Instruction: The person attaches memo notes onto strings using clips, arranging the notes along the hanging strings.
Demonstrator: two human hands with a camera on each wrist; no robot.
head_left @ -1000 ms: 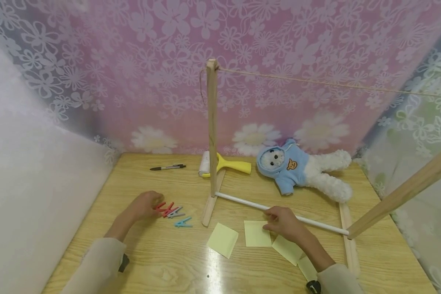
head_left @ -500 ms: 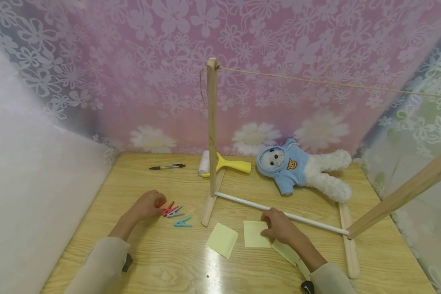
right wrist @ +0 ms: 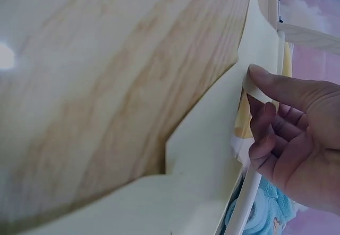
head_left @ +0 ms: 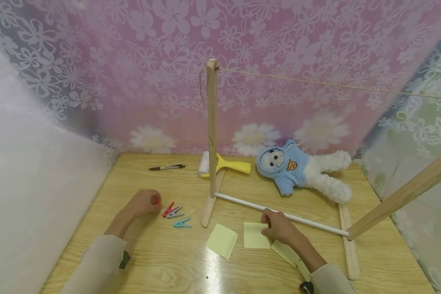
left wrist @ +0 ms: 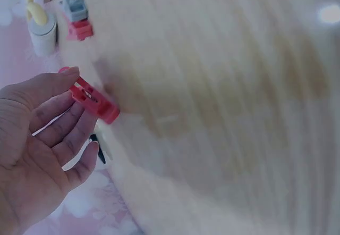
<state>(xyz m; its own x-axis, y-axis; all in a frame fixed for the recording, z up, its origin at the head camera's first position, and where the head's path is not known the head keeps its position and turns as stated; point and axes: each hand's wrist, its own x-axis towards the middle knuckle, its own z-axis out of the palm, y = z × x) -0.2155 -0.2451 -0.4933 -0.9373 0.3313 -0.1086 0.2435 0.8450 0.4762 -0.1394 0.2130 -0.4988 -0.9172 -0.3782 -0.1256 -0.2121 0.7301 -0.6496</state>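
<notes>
My left hand (head_left: 143,203) pinches a red clothespin (left wrist: 94,101) between thumb and fingers, just above the table. To its right lie a second red clothespin (head_left: 169,210), a greyish one (head_left: 175,212) and a light blue one (head_left: 183,223). With thumb and fingertips, my right hand (head_left: 282,228) pinches the right edge of a pale yellow sticky note (head_left: 252,237); in the right wrist view that edge curls up off the table. Another sticky note (head_left: 222,241) lies to the left. Two more, one visible sticky note (head_left: 284,251) among them, sit partly under the right forearm.
A wooden post (head_left: 212,126) and a slanting post (head_left: 404,192) carry a string (head_left: 316,83), with a white rod (head_left: 239,200) low between them. Behind are a pen (head_left: 167,167), a yellow-handled lint roller (head_left: 235,165) and a plush toy (head_left: 297,167) in a blue hoodie.
My left hand has drawn the red clothespin slightly left, away from the other clothespins. My right hand has shifted a little left and now pinches the sticky note's edge.
</notes>
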